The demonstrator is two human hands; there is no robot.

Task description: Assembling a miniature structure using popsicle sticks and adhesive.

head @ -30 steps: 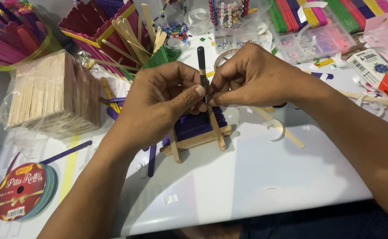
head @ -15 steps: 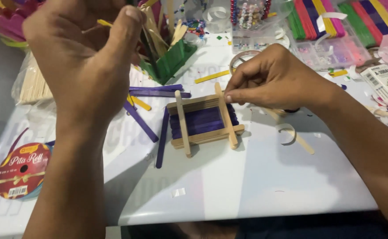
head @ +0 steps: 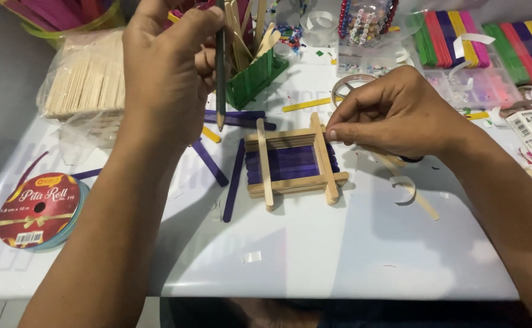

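L hand (head: 169, 73) lifted dark stick (head: 220, 67).

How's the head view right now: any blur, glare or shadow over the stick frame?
Head view: the stick frame is sharp and evenly lit; soft shadows of the left hand and forearm fall on the table; the right hand is crisp; no strong glare; edges bend slightly.

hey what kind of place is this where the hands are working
Most likely a home craft table. The left hand holds a dark stick, the right hand steadies a small stick frame, and a bundle of plain wooden sticks and a ribbon roll lie nearby.
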